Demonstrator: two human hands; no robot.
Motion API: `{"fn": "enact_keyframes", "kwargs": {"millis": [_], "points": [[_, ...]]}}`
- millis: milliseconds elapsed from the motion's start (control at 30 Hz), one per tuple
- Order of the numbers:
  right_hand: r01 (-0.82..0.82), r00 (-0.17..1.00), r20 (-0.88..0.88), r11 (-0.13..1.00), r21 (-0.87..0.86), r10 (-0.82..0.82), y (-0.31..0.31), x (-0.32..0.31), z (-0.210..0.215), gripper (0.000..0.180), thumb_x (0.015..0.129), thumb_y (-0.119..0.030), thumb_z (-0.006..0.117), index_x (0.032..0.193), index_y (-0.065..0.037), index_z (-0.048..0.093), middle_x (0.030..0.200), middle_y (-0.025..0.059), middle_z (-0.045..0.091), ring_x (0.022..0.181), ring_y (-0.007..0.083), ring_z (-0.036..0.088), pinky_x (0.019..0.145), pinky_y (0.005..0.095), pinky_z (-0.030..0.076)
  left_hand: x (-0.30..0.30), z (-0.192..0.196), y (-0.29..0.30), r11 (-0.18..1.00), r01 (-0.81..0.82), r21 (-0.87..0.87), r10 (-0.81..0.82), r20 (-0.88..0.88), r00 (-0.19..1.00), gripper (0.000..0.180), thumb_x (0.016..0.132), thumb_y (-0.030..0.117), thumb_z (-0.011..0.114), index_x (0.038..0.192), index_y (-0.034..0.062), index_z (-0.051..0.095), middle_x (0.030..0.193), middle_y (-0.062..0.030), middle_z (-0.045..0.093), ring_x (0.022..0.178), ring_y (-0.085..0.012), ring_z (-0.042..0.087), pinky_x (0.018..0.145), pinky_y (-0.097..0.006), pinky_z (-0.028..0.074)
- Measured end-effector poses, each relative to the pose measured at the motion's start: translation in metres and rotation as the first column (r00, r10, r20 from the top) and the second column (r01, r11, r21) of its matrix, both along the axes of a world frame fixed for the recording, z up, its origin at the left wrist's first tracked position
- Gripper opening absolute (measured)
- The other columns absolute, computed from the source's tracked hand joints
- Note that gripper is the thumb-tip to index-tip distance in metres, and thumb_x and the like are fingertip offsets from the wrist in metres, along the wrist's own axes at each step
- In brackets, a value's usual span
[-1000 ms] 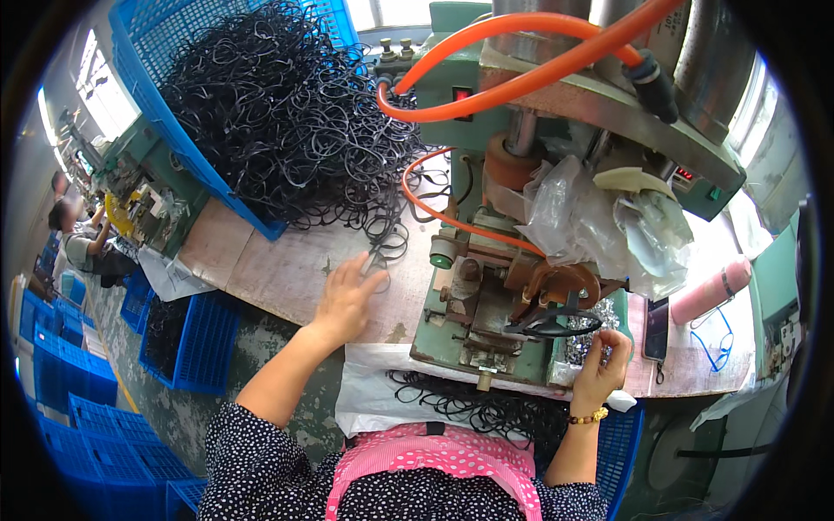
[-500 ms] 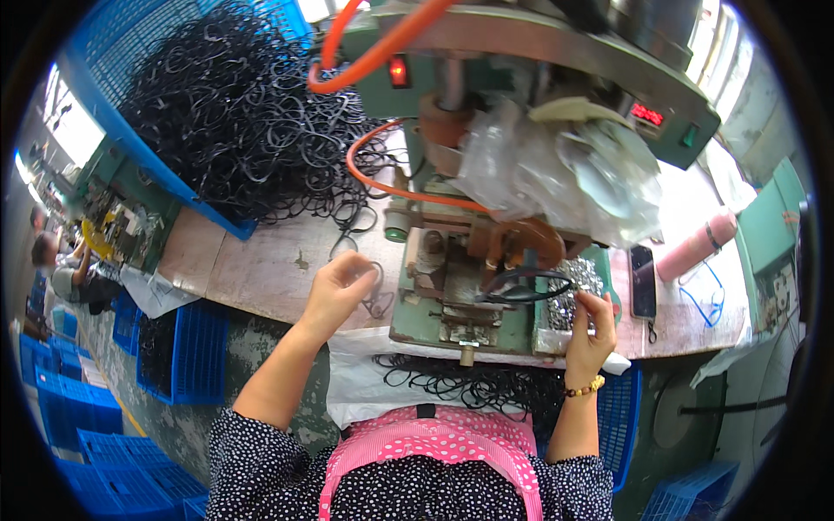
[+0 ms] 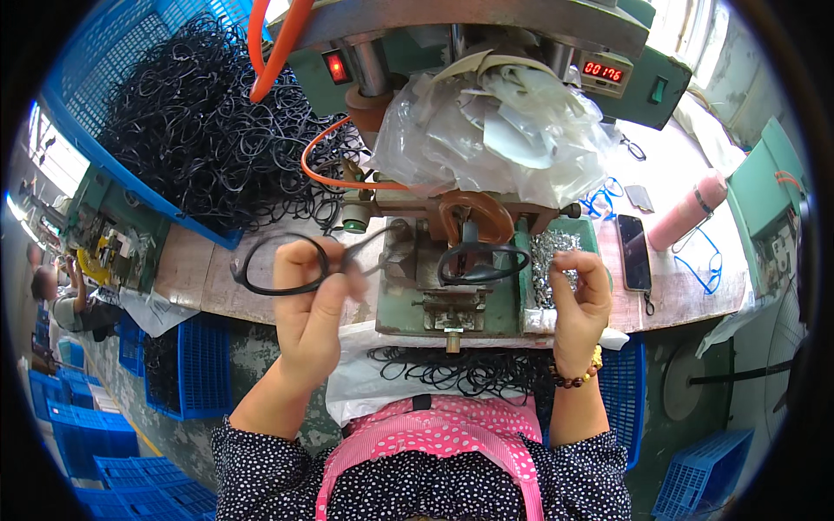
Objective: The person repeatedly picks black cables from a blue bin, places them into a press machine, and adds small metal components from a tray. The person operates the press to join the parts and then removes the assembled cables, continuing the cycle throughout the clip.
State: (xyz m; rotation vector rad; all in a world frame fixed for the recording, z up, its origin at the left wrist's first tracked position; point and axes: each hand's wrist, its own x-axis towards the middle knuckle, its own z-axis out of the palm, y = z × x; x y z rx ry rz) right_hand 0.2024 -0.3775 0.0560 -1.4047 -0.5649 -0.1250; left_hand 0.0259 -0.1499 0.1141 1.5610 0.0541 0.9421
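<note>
two hands at a green press: left hand (image 3: 306, 300) pinches a black eyeglass frame (image 3: 282, 265) above the bench (image 3: 187, 273); right hand (image 3: 580, 291) apparently nips a small metal part beside the parts tray (image 3: 556, 260). risk: fingers near the die, frame slipping.

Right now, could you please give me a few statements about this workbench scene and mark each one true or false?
1. The left hand holds a black eyeglass frame. True.
2. The right hand rests on the phone. False: it is by the tray of small metal parts.
3. A black frame sits on the green machine. True.
4. The pink bottle stands upright. False: it lies on its side.
</note>
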Motion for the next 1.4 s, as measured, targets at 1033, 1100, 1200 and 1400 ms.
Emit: {"fn": "enact_keyframes", "kwargs": {"millis": [1033,1100,1200,1400], "points": [[-0.16,0.981,-0.092,0.983,0.086,0.168,0.021,-0.013,0.026,0.032,0.092,0.009,0.06,0.123,0.004,0.057,0.108,0.0102,0.069,0.104,0.0148,0.064,0.097,0.0287,0.047,0.047,0.013,-0.034,0.903,0.163,0.397,-0.069,-0.24,0.968,0.015,0.09,-0.002,0.066,0.105,-0.0033,0.066,0.083,-0.0124,0.066,0.072,-0.0251,0.068,0.065,-0.031,0.052],[-0.074,0.993,-0.085,0.993,0.09,0.082,0.006,-0.007,0.02,0.031,0.092,0.009,0.06,0.123,0.003,0.058,0.108,0.0098,0.069,0.104,0.0148,0.063,0.096,0.029,0.047,0.049,0.012,-0.034,0.893,0.156,0.423,-0.068,-0.217,0.974,0.017,0.088,-0.001,0.068,0.105,-0.0037,0.066,0.083,-0.0126,0.066,0.072,-0.0261,0.068,0.065,-0.031,0.052],[0.293,0.932,0.243,0.954,-0.063,-0.27,-0.018,0.008,0.002,0.028,0.093,0.008,0.06,0.12,0.0,0.062,0.107,0.0082,0.069,0.103,0.0151,0.063,0.094,0.0289,0.048,0.05,0.009,-0.033,0.839,0.102,0.535,-0.022,-0.154,0.988,0.019,0.087,-0.001,0.07,0.105,-0.0034,0.067,0.083,-0.0139,0.065,0.07,-0.0292,0.066,0.063,-0.034,0.051],[0.301,0.954,0.113,0.894,-0.332,-0.279,-0.038,0.023,-0.043,0.023,0.09,0.002,0.063,0.112,-0.002,0.066,0.109,0.0096,0.069,0.101,0.0255,0.064,0.107,0.04,0.04,0.054,-0.003,-0.037,0.855,0.027,0.519,-0.005,-0.043,0.999,0.019,0.082,0.002,0.073,0.101,-0.0026,0.069,0.08,-0.0161,0.061,0.066,-0.0345,0.059,0.059,-0.039,0.046]]}}
